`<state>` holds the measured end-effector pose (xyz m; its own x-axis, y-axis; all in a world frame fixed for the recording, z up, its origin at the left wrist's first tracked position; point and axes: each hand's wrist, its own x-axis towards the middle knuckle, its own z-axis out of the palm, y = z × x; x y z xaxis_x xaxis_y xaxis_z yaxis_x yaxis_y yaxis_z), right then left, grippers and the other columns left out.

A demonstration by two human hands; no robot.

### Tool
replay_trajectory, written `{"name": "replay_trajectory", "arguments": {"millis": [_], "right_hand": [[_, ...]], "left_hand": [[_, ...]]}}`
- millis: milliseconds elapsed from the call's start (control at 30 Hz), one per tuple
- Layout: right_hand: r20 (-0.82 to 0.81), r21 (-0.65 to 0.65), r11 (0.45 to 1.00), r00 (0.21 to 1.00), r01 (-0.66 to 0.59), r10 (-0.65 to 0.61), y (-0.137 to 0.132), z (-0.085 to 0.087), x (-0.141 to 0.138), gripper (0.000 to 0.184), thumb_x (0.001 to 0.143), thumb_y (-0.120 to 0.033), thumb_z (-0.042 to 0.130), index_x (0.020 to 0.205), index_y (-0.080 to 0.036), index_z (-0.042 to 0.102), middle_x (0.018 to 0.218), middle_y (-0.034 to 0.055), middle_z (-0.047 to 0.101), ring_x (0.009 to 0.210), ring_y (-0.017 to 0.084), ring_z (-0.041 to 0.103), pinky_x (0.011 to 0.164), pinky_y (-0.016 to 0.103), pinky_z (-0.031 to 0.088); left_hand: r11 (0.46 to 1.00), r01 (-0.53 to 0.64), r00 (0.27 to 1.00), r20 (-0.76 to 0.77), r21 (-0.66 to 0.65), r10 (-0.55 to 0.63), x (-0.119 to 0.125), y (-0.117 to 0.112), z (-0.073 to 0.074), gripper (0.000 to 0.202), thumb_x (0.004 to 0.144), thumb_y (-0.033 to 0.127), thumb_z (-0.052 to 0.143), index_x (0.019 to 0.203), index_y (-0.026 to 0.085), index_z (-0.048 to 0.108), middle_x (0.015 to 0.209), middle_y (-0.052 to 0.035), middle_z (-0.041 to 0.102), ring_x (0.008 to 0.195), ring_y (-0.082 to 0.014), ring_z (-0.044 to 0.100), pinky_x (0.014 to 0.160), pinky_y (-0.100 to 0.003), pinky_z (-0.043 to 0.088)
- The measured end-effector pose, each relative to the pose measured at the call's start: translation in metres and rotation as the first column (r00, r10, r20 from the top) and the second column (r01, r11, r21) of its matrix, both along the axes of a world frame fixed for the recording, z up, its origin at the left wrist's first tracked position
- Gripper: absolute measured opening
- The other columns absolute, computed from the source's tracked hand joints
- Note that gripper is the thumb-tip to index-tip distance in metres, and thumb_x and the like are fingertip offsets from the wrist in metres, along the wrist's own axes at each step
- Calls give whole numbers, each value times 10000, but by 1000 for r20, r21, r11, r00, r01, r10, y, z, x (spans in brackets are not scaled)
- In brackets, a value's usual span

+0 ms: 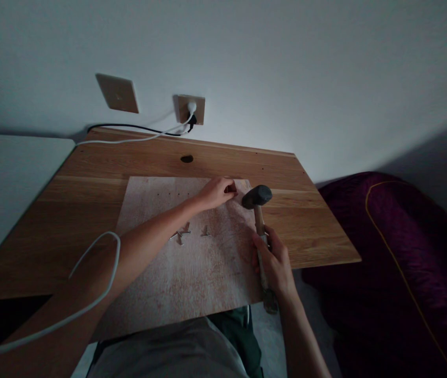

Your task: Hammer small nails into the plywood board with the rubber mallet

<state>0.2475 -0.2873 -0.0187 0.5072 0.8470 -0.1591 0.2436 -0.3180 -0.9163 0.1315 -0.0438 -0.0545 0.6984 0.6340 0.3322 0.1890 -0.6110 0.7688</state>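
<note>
A pale, worn board [160, 289] lies on the wooden desk. Near its far right corner, my left hand [217, 193] rests with thumb and fingertips pinched together; whatever is between them is too small to make out. My right hand [276, 262] is wrapped around the handle of a hammer [257, 196], its dark, blunt head raised close to the left fingertips. Several small metal nails or screws [180, 235] lie in a loose cluster on the board, with another metal piece [205, 231] just to their right. A row of small dark dots runs along the board's far side.
The wooden desk [306, 220] stands against a wall with a socket [198, 102] and plugged-in cables. A white cable [115, 262] loops over my left forearm. A white panel [14, 199] borders the left side; purple fabric [349, 236] is on the right.
</note>
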Motion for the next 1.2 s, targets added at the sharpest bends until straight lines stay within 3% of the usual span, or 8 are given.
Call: {"name": "replay_trajectory", "arguments": {"millis": [200, 300, 367, 433, 567, 700, 1000, 1200], "right_hand": [[5, 3, 1000, 1000, 5, -5, -1, 1, -1, 575, 920, -658, 675, 1238, -179, 660, 505, -90, 561, 379, 162, 536, 380, 258, 430], [-11, 6, 1000, 1000, 0, 0, -1, -1, 0, 575, 914, -675, 679, 1218, -187, 668, 521, -81, 579, 381, 160, 536, 379, 259, 430], [2, 2, 1000, 1000, 6, -6, -1, -2, 1, 584, 911, -685, 677, 1215, -186, 668, 518, -78, 576, 388, 160, 532, 382, 258, 424], [18, 3, 1000, 1000, 13, -13, -1, -2, 2, 582, 907, -684, 676, 1205, -185, 669, 515, -81, 562, 395, 160, 527, 390, 260, 424], [14, -6, 1000, 1000, 23, -23, 0, 1, 1, 575, 888, -690, 681, 1169, -189, 671, 514, -82, 555, 390, 164, 531, 395, 271, 434], [-2, -10, 1000, 1000, 21, -21, 0, 3, -1, 612, 879, -704, 675, 1194, -179, 670, 507, -77, 561, 397, 176, 548, 397, 278, 441], [-8, -18, 999, 999, 31, -31, 0, 1, -1, 696, 887, -712, 679, 1310, -159, 668, 522, -73, 576, 415, 182, 559, 404, 283, 441], [-17, -19, 1000, 1000, 20, -21, -1, 0, -1, 679, 885, -718, 669, 1277, -163, 674, 489, -79, 562, 395, 180, 547, 393, 278, 427]], "left_hand": [[995, 7, 999, -53, 97, -2, -19, -10, 26, 136, 915, 216, 778, 1024, 160, 720, 1074, -85, 690, 884, -188, 667, 828, -324, 537], [948, 220, 966, -184, 231, -179, -53, -28, 55, 163, 937, 150, 680, 1092, 181, 720, 1155, -90, 662, 981, -205, 675, 895, -330, 529], [872, 413, 882, -355, 263, -311, -78, -44, 72, 189, 916, 92, 656, 1054, 204, 720, 1094, -59, 682, 960, -198, 678, 890, -320, 515], [800, 515, 795, -520, 307, -312, -97, -58, 83, 184, 899, 74, 676, 1012, 214, 713, 1047, -42, 699, 958, -208, 679, 918, -336, 508], [714, 551, 739, -651, 432, -177, -112, -76, 82, 193, 914, 32, 688, 985, 210, 712, 1043, -46, 734, 1012, -236, 697, 928, -364, 507], [685, 574, 721, -674, 448, -163, -107, -77, 73, 185, 889, 47, 762, 945, 213, 703, 1022, -28, 749, 950, -216, 713, 901, -354, 522], [764, 537, 755, -607, 357, -248, -100, -73, 65, 251, 801, 31, 795, 933, 222, 699, 906, -19, 751, 850, -222, 712, 799, -351, 512], [928, 358, 896, -318, 109, -308, -79, -21, 61, 171, 801, 45, 689, 829, 213, 672, 797, 24, 700, 714, -138, 629, 694, -273, 445]]}}
